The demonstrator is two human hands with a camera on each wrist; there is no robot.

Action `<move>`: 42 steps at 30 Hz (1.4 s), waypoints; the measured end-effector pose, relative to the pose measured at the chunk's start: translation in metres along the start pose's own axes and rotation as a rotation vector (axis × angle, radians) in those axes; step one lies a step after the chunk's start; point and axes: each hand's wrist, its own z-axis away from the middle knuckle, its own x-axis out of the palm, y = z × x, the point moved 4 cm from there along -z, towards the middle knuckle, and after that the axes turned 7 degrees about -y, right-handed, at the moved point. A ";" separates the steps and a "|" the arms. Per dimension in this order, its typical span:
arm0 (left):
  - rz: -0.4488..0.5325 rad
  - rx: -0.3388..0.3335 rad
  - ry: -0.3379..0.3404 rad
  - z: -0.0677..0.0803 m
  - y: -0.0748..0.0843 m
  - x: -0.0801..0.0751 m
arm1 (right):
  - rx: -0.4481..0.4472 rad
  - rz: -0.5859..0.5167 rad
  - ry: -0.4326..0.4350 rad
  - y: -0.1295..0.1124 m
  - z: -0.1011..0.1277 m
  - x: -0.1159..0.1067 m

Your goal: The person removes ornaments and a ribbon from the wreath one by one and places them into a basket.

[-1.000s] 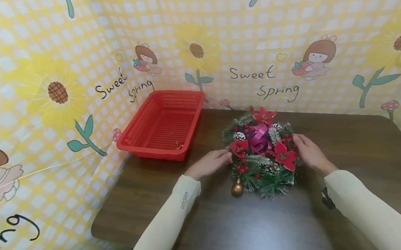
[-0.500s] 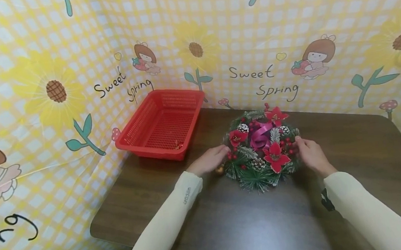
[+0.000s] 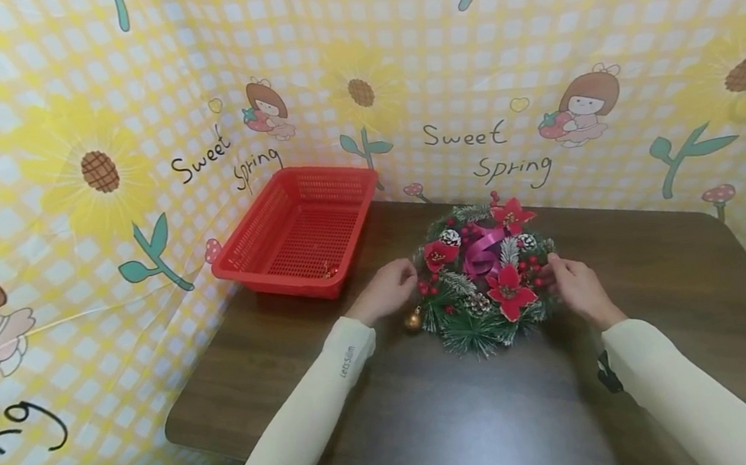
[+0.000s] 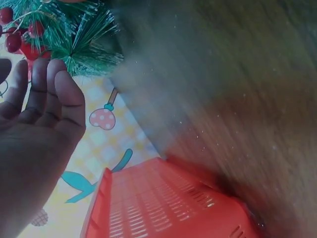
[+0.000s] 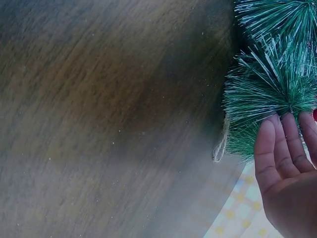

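Both hands are flanking the wreath (image 3: 482,277), which is lying flat on the dark table (image 3: 435,417), right of the red basket (image 3: 300,233). Left hand (image 3: 386,296) is hovering just beside the wreath's left edge, fingers straight and close together, apparently not touching. Right hand (image 3: 578,287) is resting straight fingertips (image 5: 277,134) against the green needles. A gold bauble (image 3: 414,321) is sitting by the left edge. Judged step: positioning the wreath on the table. Next move likely needs both hands closing in evenly.

Both forearms, in cream sleeves, reached forward. The left hand (image 3: 385,294) was open, fingers straight and together. The right hand (image 3: 576,287) was likewise open, fingers extended.
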 end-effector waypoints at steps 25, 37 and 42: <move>0.098 0.046 -0.177 0.009 -0.005 0.006 | 0.004 0.007 0.009 -0.001 -0.001 0.002; 0.143 0.125 -0.116 0.011 -0.003 -0.002 | 0.016 0.011 0.010 -0.002 0.002 0.001; 0.119 0.200 -0.110 0.013 0.002 -0.004 | 0.001 0.021 0.010 -0.002 0.001 0.002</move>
